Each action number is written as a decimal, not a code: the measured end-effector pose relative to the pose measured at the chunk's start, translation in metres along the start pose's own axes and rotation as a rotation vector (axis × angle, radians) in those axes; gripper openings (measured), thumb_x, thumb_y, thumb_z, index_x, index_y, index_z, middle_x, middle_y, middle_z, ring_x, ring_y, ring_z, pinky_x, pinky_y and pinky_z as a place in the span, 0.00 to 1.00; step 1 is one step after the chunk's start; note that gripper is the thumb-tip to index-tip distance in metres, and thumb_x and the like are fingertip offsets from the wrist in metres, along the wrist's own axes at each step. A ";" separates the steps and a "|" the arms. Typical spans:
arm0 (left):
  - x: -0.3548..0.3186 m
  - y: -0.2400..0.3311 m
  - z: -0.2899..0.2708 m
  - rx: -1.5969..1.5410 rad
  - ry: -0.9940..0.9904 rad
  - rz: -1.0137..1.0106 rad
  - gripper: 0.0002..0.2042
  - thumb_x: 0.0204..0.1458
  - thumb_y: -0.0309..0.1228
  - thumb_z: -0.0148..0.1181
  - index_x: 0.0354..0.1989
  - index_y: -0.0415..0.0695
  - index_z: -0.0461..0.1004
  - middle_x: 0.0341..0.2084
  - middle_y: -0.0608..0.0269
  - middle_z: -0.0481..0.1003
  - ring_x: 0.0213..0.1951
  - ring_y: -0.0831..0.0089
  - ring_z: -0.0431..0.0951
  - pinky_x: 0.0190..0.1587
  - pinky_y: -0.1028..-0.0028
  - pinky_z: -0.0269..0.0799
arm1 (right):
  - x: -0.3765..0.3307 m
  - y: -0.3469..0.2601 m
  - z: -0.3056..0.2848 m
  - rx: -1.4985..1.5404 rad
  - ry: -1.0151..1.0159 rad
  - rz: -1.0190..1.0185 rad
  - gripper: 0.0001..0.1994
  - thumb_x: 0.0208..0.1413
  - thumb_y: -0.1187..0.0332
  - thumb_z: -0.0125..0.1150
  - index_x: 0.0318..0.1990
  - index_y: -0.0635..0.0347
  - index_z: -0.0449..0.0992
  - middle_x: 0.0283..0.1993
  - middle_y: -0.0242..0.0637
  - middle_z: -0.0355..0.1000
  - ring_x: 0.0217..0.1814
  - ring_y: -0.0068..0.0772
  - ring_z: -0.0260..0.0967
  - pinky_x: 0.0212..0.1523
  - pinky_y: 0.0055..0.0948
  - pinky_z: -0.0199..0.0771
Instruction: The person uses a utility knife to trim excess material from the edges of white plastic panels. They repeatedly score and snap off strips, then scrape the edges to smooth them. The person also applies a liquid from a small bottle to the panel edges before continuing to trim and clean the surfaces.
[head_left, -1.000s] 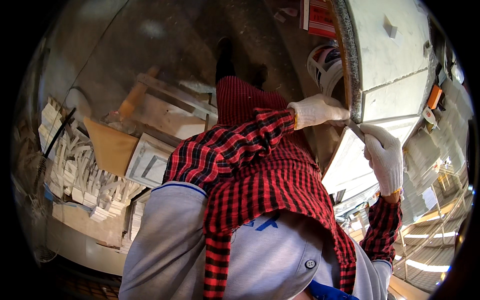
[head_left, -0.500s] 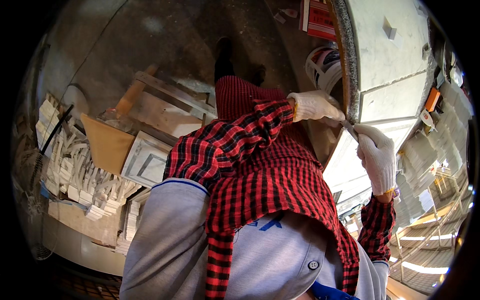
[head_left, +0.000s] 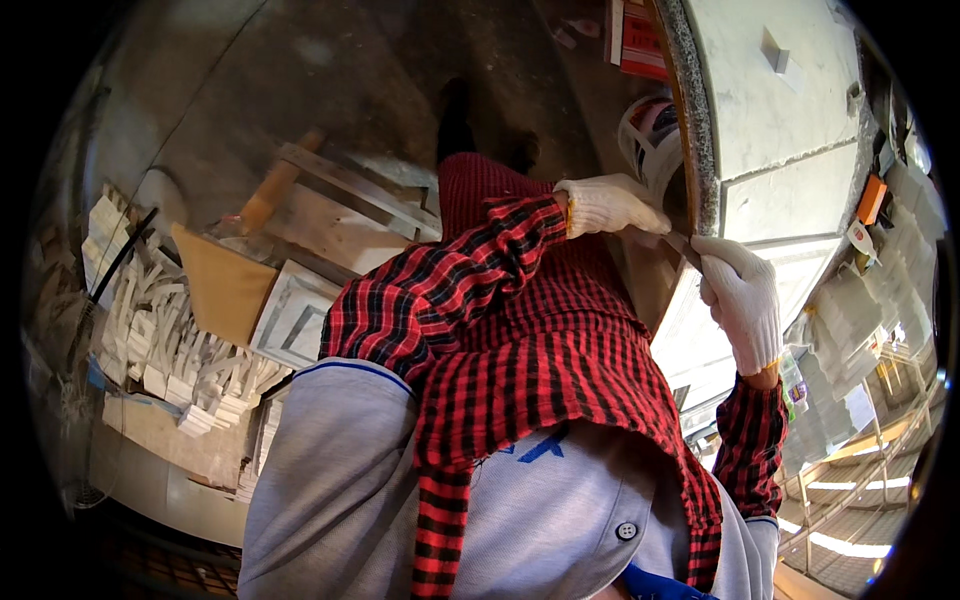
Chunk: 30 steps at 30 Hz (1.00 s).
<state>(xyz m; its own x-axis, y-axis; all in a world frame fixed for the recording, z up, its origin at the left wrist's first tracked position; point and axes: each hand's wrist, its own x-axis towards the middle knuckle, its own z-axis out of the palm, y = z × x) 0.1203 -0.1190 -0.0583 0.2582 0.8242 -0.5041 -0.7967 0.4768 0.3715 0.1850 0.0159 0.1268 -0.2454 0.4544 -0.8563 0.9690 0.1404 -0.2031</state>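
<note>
Both my hands wear white knitted gloves and meet near the edge of a work table on the right. Between them is a thin greyish strip, whose exact kind I cannot make out. My left hand closes on the strip's far left end, its fingertips partly hidden. My right hand pinches the near right end between thumb and curled fingers. Pale slabs, separated by narrow seams, lie on the table top beside my hands. A small white piece sits on the far slab.
Below the table edge stand a white bucket and a red box. To my left are a wooden frame, a tan board, a framed white panel and a heap of pale strips. An orange object lies beyond the table.
Both hands have shifted slightly left with the strip between them, drawing away from the table edge. Their grip looks the same. The whole view has moved a little.
</note>
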 end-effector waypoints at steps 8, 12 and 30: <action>-0.005 0.007 0.007 -0.073 0.104 0.126 0.18 0.61 0.37 0.61 0.52 0.36 0.76 0.40 0.57 0.80 0.41 0.75 0.78 0.47 0.77 0.73 | 0.002 -0.008 -0.014 -0.022 -0.012 -0.093 0.17 0.60 0.68 0.54 0.52 0.68 0.79 0.22 0.31 0.69 0.20 0.14 0.59 0.21 0.19 0.59; -0.017 0.007 0.016 -0.093 0.068 0.219 0.15 0.62 0.37 0.59 0.48 0.37 0.77 0.33 0.60 0.79 0.35 0.79 0.75 0.40 0.79 0.70 | -0.013 0.000 -0.018 -0.137 0.096 -0.239 0.16 0.59 0.72 0.57 0.54 0.65 0.78 0.24 0.31 0.71 0.24 0.15 0.65 0.25 0.20 0.66; -0.028 -0.073 0.060 -0.359 0.225 0.371 0.21 0.62 0.27 0.58 0.60 0.32 0.63 0.48 0.51 0.75 0.49 0.66 0.80 0.57 0.70 0.76 | -0.017 0.119 0.031 0.379 0.136 -0.488 0.20 0.62 0.73 0.59 0.61 0.69 0.71 0.37 0.38 0.77 0.31 0.18 0.70 0.31 0.19 0.72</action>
<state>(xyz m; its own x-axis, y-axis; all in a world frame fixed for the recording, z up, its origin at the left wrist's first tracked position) 0.2042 -0.1588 -0.0250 -0.1668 0.8123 -0.5589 -0.9580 0.0006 0.2867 0.3055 -0.0026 0.1029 -0.6391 0.5275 -0.5597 0.6809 0.0498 -0.7307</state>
